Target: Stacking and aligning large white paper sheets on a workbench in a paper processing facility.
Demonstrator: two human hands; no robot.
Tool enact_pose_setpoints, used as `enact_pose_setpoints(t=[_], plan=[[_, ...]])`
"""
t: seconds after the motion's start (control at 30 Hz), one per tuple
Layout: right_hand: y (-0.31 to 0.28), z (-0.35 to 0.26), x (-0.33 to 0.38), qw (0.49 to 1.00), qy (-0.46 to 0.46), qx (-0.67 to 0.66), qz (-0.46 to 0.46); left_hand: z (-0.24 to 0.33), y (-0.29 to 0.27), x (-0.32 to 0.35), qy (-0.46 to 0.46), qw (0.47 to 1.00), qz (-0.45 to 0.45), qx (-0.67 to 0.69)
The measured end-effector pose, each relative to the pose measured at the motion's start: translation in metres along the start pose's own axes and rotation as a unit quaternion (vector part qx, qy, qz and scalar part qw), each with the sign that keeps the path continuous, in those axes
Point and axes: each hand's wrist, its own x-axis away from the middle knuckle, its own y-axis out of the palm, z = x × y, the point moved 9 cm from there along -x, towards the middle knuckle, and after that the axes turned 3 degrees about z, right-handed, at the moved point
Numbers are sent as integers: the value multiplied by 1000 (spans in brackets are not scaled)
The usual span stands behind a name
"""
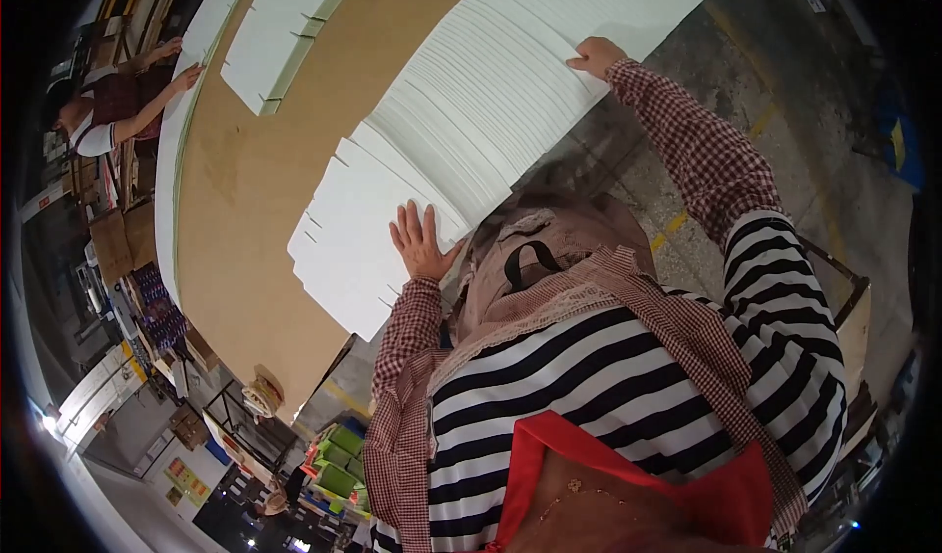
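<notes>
Far left of the fanned row of white card sheets [471, 121], we see a co-worker [108, 111] leaning over the far edge of the brown table [245, 170], both arms stretched onto a long white strip of sheets [191, 72] along that rim. Between that strip and the fanned row lies a smaller white stack [280, 33], flat on the table and well apart from our hands.

Now the fanned row itself: flat white blanks with notched edges, overlapping like spread cards, running from the table's near edge up and away to the right. Our left hand [420, 241] lies flat on the nearest sheets at the row's lower end, fingers spread, palm down, its grip open and clasping nothing. The checked sleeve [407, 327] comes up to it from below.

Just right of that hand, below the row's near edge, we see a pinkish headscarf [549, 249] and a black-and-white striped top [589, 386], with a red strap [628, 465] across the chest.

Further right, our right hand [594, 57] rests on the row's near edge towards its upper end, fingers curled down onto the sheet edges; whether its grip closes on a sheet we cannot tell. Right of the row, past that arm, is grey concrete floor [775, 111] with yellow marks.
</notes>
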Motion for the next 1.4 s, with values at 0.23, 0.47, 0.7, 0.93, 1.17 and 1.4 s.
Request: enact_pose_setpoints(t=[0.23, 0.47, 0.7, 0.93, 1.17, 1.4], plan=[[-38, 17, 48, 938, 15, -206, 279, 1, -4, 3, 10, 1000, -8, 1], [-14, 5, 62, 941, -30, -284, 182, -2, -7, 3, 5, 1000, 17, -24], [-7, -5, 48, 976, 49, -164, 134, -6, -3, 5, -13, 1000, 22, -13], [-2, -12, 38, 983, 41, -178, 22, -7, -1, 5, -17, 1000, 6, -15], [13, 4, 51, 921, 50, -380, 63, -7, -2, 4, -15, 1000, 9, -6], [9, -11, 54, 960, 1, -226, 168, -7, -2, 3, -10, 1000, 19, -10]])
